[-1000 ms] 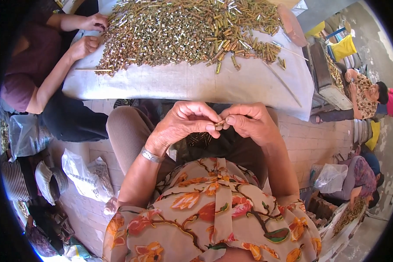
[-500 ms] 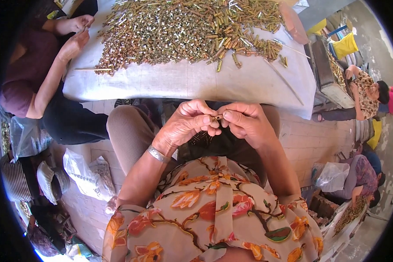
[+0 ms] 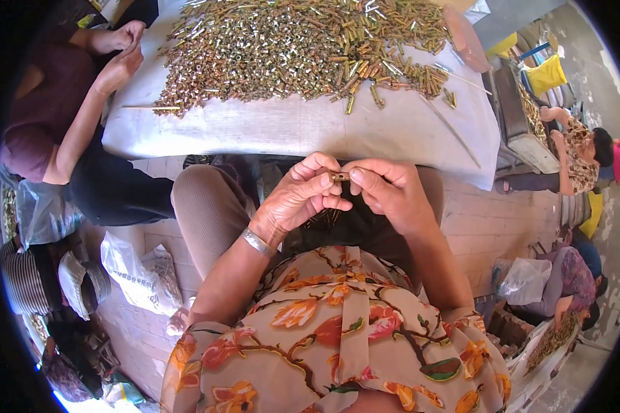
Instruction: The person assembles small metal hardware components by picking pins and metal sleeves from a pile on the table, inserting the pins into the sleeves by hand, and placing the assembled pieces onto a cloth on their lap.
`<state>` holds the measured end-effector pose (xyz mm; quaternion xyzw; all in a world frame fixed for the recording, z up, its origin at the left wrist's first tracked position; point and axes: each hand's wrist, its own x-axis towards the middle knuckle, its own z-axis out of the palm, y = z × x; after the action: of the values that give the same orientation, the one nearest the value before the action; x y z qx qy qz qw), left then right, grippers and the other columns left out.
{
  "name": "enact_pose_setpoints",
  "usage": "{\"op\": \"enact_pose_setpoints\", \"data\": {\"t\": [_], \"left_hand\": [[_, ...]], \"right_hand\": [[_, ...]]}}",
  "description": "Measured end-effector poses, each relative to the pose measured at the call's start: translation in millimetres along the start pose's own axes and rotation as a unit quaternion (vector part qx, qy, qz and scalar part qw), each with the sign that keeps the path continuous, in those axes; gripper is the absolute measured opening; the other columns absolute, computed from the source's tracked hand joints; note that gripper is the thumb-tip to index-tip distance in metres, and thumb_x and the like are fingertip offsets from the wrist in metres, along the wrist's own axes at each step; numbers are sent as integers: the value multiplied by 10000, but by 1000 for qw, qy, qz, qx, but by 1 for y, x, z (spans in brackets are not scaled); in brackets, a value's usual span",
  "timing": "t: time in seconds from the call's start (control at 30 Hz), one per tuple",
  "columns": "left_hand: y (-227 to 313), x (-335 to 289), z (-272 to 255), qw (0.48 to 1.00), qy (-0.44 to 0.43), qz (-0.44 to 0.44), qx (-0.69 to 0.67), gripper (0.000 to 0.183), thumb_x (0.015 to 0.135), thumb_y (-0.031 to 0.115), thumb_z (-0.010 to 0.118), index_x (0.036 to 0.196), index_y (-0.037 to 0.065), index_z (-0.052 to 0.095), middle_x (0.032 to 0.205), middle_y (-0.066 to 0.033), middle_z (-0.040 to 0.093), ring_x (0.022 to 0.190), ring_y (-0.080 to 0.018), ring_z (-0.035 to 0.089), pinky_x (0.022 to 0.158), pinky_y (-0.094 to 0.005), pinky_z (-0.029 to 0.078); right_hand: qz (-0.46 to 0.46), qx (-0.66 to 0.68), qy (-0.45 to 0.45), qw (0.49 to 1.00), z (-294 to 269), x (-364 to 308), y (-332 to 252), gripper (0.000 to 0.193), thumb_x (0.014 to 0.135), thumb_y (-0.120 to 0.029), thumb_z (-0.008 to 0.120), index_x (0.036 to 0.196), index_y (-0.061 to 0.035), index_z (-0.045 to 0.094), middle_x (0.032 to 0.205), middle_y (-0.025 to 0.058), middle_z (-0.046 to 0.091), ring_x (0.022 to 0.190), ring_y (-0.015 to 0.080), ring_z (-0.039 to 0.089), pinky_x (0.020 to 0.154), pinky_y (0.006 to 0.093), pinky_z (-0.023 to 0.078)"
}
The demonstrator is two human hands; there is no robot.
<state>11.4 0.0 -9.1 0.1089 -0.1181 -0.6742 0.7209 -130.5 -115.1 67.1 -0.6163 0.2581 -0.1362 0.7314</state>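
Observation:
Above my lap, a small brass-coloured metal sleeve [image 3: 340,177] is pinched between both hands. My left hand [image 3: 302,194], with a silver bracelet on the wrist, is closed on its left end by thumb and forefinger. My right hand [image 3: 387,188] grips the right end between thumb and bent forefinger. The sleeve lies roughly level and a dark opening shows in its side. Whether it is one part or two joined together I cannot tell. Beyond my hands, a large heap of similar small metal sleeves and tubes [image 3: 269,58] covers the far part of the cloth-covered table [image 3: 282,127].
Thin sticks [image 3: 452,131] lie on the table at the right, another stick [image 3: 151,107] at the left. A co-worker's hands [image 3: 120,62] work at the table's left edge. A white plastic bag [image 3: 134,275] stands on the floor. Other people sit at the right.
The small sleeve has turned level between my fingertips, and more of its length shows. My left fingers have shifted slightly and spread a little. The table heap looks unchanged.

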Motion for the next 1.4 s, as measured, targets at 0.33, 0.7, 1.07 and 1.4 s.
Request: {"op": "enact_pose_setpoints", "data": {"t": [0.33, 0.7, 1.07, 1.4], "left_hand": [[0, -3, -5, 999, -8, 2, 45, 115, 873, 91, 645, 976, 49, 617, 881, -96, 673, 794, -202, 686, 782, -410, 580], [-3, -2, -9, 999, 8, 13, 45, 131, 886, 106, 632, 1003, 53, 605, 864, -108, 681, 707, -193, 679, 776, -407, 575], [-3, -2, -14, 999, 0, -16, 47, 225, 884, 107, 637, 1102, 73, 592, 865, -73, 667, 784, -175, 683, 795, -410, 580], [28, 36, 2, 837, 266, 63, 474, 146, 917, 151, 615, 1015, 45, 636, 778, -12, 627, 542, -59, 522, 556, -200, 471]], "right_hand": [[112, 2, -135, 984, -22, 18, -17, 232, 921, -175, 600, 1034, 20, 656, 698, -3, 553, 506, 14, 384, 418, 169, 260], [80, 67, -56, 993, -8, 5, 0, 230, 928, -177, 589, 1036, 16, 651, 703, -7, 553, 491, 8, 378, 413, 163, 258], [102, -2, -120, 988, -17, 14, -10, 214, 925, -165, 585, 1043, -2, 658, 695, -8, 549, 504, 16, 381, 423, 173, 270], [150, 246, 60, 956, -35, 47, 28, 198, 935, -248, 572, 933, -50, 578, 770, -18, 517, 539, 41, 407, 417, 182, 280]]}}
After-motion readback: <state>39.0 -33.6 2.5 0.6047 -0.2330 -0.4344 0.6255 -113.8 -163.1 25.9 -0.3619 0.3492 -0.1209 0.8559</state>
